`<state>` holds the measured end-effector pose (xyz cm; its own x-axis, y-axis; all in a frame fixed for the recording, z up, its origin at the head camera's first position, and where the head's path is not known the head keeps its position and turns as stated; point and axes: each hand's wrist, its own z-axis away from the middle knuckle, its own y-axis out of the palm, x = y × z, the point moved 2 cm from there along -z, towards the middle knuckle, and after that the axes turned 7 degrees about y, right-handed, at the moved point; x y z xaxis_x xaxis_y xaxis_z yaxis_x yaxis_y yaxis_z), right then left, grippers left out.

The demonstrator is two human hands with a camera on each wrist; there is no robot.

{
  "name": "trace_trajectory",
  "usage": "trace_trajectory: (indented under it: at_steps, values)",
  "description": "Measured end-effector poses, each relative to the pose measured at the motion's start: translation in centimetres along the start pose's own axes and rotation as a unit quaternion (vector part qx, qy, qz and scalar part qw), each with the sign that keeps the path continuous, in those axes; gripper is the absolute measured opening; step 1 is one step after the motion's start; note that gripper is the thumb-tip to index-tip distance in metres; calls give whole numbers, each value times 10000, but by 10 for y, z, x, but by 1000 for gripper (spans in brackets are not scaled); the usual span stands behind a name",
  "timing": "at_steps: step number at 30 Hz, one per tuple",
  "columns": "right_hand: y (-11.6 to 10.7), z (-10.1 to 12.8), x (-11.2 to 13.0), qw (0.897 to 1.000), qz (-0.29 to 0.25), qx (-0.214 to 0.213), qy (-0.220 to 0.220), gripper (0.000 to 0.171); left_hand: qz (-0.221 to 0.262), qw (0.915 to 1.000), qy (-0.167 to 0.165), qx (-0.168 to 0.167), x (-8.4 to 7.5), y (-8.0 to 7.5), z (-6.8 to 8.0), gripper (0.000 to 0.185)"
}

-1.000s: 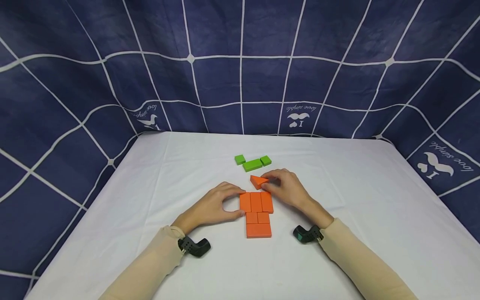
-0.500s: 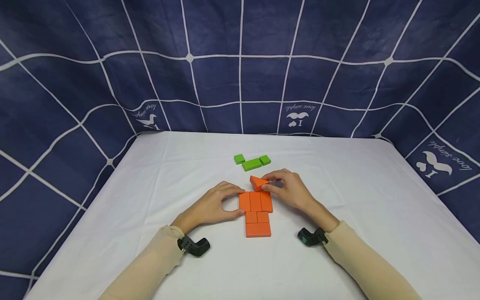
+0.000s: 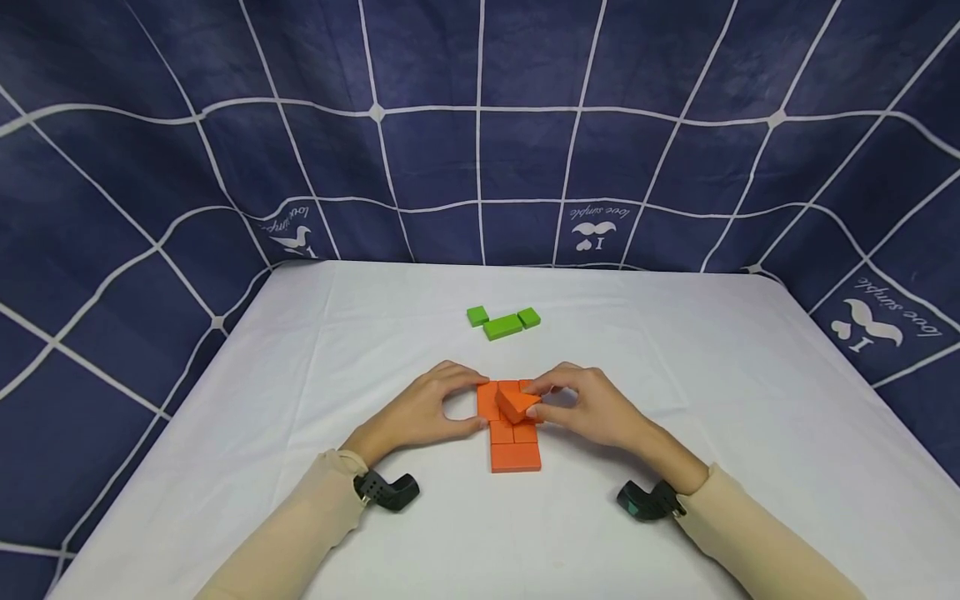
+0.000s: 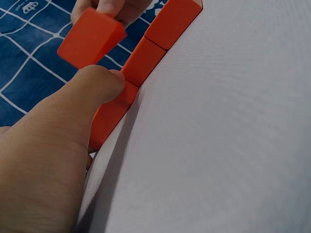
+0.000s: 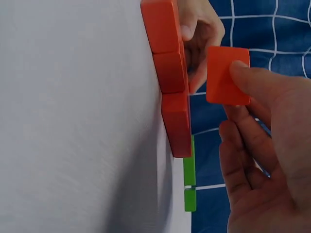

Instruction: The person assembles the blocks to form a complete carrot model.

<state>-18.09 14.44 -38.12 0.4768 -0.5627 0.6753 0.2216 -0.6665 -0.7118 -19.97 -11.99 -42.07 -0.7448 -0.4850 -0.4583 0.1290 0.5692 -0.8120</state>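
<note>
Several flat orange blocks [image 3: 514, 433] lie joined on the white table [image 3: 675, 500]: three long ones side by side, two small squares and a rectangle nearer me. My left hand [image 3: 471, 405] holds the left long block between curled thumb and forefinger; the thumb [image 4: 99, 85] presses its side. My right hand [image 3: 542, 398] pinches an orange wedge [image 3: 517, 404] just above the long blocks. In the right wrist view, the wedge [image 5: 227, 75] hangs clear of the orange blocks [image 5: 170, 73]. From the left wrist, the wedge [image 4: 90, 36] shows above the row of blocks [image 4: 146, 58].
Three green blocks [image 3: 502, 322] lie in a row farther back on the table, also seen as green blocks [image 5: 188, 179] past the orange ones. A dark blue cloth [image 3: 480, 150] with a white grid hangs behind and to both sides.
My right hand has carried the wedge toward me, from beyond the far end of the long blocks to over them. The left hand has stayed put.
</note>
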Motion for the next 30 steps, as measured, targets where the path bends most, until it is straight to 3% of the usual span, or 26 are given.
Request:
trace_trajectory:
  at_steps: [6,14,22,30]
  values:
    - [5,16,6,9980,-341,314,-424,22,-45,10000,14,-34,0,0,0,56]
    - [5,33,44,9931,-616,650,-760,22,-69,9999,40,-75,1,1,0,56]
    - [17,37,25,9898,-390,954,-986,19,-98,9999,14,-43,0,1,0,57]
    - [21,37,17,9891,192,940,-1117,17,-73,10000,-1,-45,-1,0,0,57]
